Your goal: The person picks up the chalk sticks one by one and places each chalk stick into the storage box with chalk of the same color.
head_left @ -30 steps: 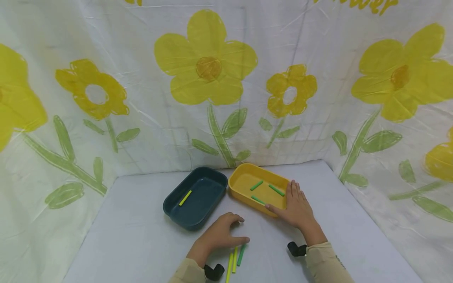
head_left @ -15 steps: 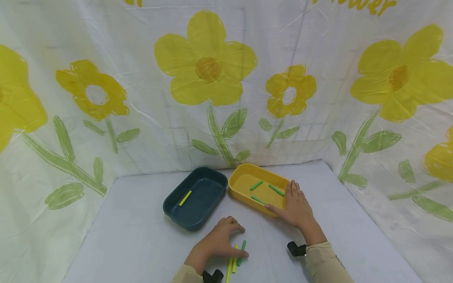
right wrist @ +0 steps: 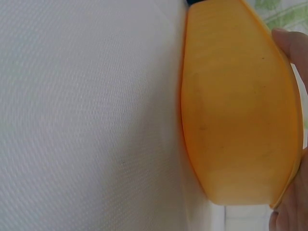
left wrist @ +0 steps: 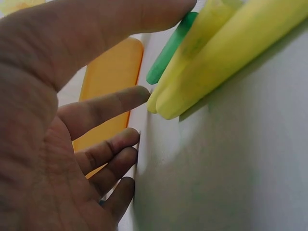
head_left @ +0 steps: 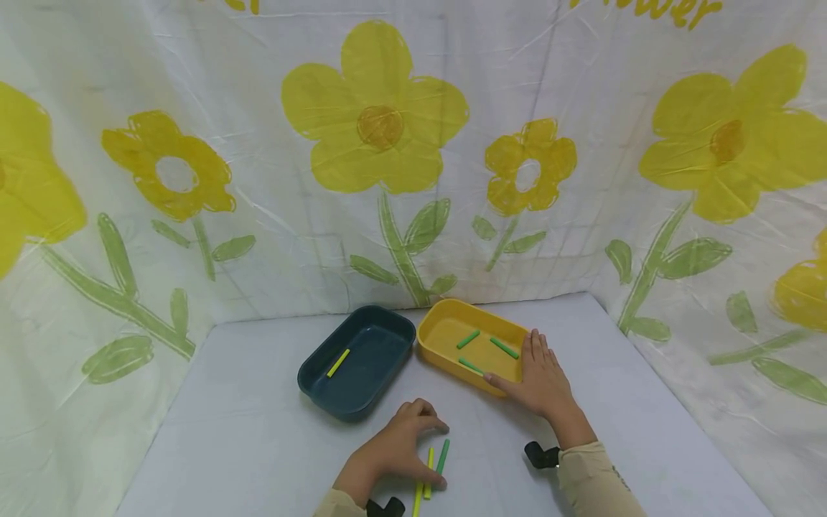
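Note:
My left hand (head_left: 395,446) hovers low over the table's front, thumb and forefinger spread apart. Between and under them lie a green stick (head_left: 443,454) and two yellow sticks (left wrist: 211,62), side by side. In the left wrist view the thumb tip meets or overlaps the green stick's upper end; contact is unclear, and the forefinger tip is near the sticks' lower ends. My right hand (head_left: 545,379) rests on the near right corner of the yellow tray (right wrist: 240,106), fingers straight along its end and thumb over the near rim. Three green sticks (head_left: 504,347) lie inside this tray.
A dark blue tray (head_left: 377,373) stands left of the yellow one, almost touching it, with one yellow stick (head_left: 338,362) inside. The white table (head_left: 213,431) meets a flower-printed cloth (head_left: 310,237) behind and at the sides.
My left hand has come down and nearer the table's front, its thumb moving over the loose sticks. My right hand and both trays have stayed in place.

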A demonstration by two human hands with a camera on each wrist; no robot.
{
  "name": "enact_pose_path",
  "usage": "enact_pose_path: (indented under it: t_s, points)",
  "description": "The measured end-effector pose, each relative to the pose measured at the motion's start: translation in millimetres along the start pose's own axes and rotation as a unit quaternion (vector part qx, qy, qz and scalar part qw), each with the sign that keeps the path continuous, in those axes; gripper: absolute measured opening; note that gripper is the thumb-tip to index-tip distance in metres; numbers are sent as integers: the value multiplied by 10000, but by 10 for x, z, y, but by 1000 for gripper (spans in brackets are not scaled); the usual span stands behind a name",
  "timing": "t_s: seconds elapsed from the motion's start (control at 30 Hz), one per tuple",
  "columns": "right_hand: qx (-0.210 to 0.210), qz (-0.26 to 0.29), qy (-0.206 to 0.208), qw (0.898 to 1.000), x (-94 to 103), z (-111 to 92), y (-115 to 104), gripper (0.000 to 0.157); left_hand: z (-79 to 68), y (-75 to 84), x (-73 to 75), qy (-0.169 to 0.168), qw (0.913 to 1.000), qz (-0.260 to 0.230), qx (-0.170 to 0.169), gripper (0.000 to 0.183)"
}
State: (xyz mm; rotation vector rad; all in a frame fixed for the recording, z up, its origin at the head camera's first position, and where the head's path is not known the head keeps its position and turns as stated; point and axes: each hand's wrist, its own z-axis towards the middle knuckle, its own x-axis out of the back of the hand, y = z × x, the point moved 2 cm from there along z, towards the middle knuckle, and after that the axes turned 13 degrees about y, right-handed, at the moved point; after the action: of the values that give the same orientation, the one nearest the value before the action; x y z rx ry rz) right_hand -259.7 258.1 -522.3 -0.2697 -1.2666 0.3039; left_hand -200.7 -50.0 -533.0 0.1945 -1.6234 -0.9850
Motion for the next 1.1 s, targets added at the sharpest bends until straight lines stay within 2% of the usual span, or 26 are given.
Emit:
enact_pose_path:
  t_s: [0.33,1.1]
  points:
    - [31,5,46,10000,14,-8,-17,139,-49,-12,-4,1,9999,-6,-119,75]
    - [37,-74,4,10000,36,1,-28,139,-53,18,-5,7,9999,-109,30,67]
